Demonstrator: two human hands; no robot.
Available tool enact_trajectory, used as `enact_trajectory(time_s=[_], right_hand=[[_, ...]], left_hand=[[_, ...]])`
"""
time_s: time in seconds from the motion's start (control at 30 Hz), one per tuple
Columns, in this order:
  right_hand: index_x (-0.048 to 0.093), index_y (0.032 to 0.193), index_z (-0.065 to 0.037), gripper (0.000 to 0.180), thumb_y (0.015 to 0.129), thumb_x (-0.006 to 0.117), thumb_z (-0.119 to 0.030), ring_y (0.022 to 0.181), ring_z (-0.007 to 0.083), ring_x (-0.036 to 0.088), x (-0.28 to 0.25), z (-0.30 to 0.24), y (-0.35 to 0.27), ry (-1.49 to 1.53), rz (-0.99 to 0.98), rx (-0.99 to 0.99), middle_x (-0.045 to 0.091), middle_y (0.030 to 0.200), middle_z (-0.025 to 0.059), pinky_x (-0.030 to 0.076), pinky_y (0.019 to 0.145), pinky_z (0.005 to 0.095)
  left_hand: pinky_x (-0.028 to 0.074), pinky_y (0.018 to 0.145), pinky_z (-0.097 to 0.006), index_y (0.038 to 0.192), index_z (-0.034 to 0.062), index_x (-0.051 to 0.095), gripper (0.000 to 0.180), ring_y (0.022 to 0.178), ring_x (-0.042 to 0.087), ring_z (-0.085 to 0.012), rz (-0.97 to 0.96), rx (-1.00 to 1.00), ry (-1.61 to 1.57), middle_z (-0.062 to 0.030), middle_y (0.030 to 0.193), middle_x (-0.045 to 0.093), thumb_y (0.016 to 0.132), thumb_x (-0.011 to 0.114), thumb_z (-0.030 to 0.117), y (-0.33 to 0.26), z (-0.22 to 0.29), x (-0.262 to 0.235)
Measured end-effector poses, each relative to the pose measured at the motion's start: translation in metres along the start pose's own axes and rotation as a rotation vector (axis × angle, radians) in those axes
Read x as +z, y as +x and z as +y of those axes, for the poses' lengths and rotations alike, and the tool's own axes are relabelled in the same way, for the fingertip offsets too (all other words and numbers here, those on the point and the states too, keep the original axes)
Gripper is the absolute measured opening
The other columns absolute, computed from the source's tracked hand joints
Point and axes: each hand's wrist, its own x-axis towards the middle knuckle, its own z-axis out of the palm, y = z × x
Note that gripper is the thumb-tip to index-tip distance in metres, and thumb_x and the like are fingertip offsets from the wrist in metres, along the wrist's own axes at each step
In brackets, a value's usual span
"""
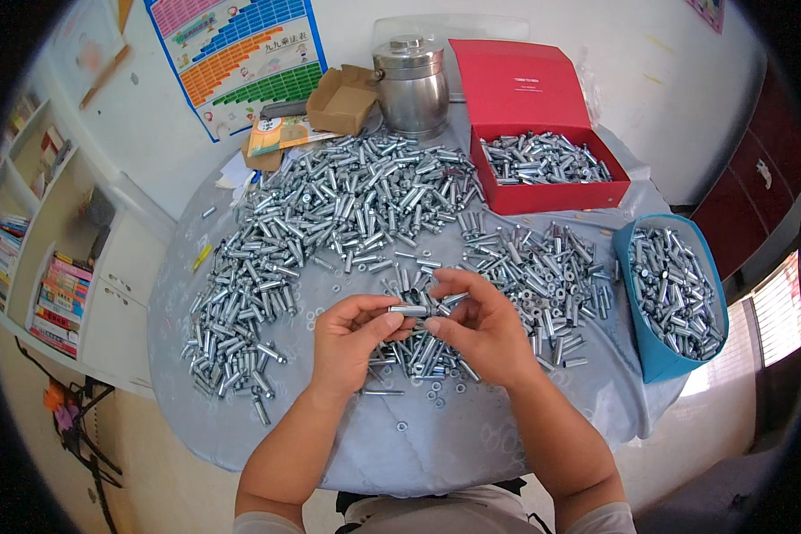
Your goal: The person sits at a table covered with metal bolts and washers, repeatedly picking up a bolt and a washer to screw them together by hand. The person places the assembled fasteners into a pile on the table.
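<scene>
Over the near middle of the table, my left hand (351, 343) pinches a silvery expansion bolt (408, 311) between thumb and fingers, its length lying sideways. My right hand (482, 325) closes its thumb and fingers about the bolt's right end; a small part there, perhaps a nut or washer, is too small to make out. Beneath both hands lie loose bolts (418, 354) and several nuts (434, 392). To the right spreads a pile of metal sleeves and washers (543, 276). A large heap of expansion bolts (356, 191) curves round the far and left side.
An open red box (552, 198) full of bolts stands at the far right, with a blue bin (657, 356) of bolts nearer me. A steel pot (411, 93) and a cardboard box (340, 102) stand at the back. A grey cloth covers the round table (240, 436).
</scene>
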Motion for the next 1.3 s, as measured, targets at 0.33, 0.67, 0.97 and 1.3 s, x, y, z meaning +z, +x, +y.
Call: enact_trajectory(time_s=[0.33, 0.67, 0.97, 1.3], right_hand=[[0.062, 0.113, -0.004, 0.027, 0.086, 0.071, -0.005, 0.063, 0.0041, 0.050, -0.005, 0.005, 0.002, -0.048, -0.092, 0.096, 0.061, 0.096, 0.0026, 0.042, 0.057, 0.0213], [0.063, 0.113, -0.001, 0.023, 0.092, 0.065, -0.008, 0.062, 0.0043, 0.052, -0.007, 0.006, 0.004, -0.014, -0.116, 0.171, 0.063, 0.084, -0.0001, 0.043, 0.056, 0.0201], [0.061, 0.115, 0.000, 0.025, 0.092, 0.065, -0.009, 0.063, 0.0051, 0.054, -0.008, 0.012, 0.003, -0.133, -0.094, 0.021, 0.060, 0.093, 0.0028, 0.043, 0.055, 0.0206], [0.061, 0.111, -0.001, 0.020, 0.092, 0.064, -0.005, 0.063, 0.0047, 0.054, 0.001, 0.002, 0.000, -0.042, -0.032, -0.015, 0.063, 0.086, 0.0008, 0.042, 0.053, 0.0198]], left_hand=[[0.060, 0.076, -0.030, 0.106, -0.0055, 0.064, 0.017, 0.086, 0.071, -0.0214, 0.006, -0.004, -0.030, -0.0169, 0.096, 0.071, 0.090, 0.064, -0.002, -0.003, -0.004, -0.003], [0.061, 0.074, -0.030, 0.104, -0.0045, 0.065, 0.014, 0.083, 0.071, -0.0210, 0.037, -0.029, -0.041, -0.0166, 0.094, 0.071, 0.090, 0.063, -0.001, -0.002, -0.003, -0.001], [0.061, 0.072, -0.030, 0.103, -0.0035, 0.064, 0.013, 0.080, 0.071, -0.0208, 0.041, -0.028, -0.045, -0.0158, 0.092, 0.071, 0.091, 0.062, -0.001, -0.002, -0.005, -0.001], [0.061, 0.071, -0.030, 0.102, -0.0028, 0.065, 0.012, 0.080, 0.072, -0.0211, 0.044, -0.047, -0.054, -0.0153, 0.091, 0.071, 0.090, 0.063, -0.001, -0.002, -0.007, 0.000]])
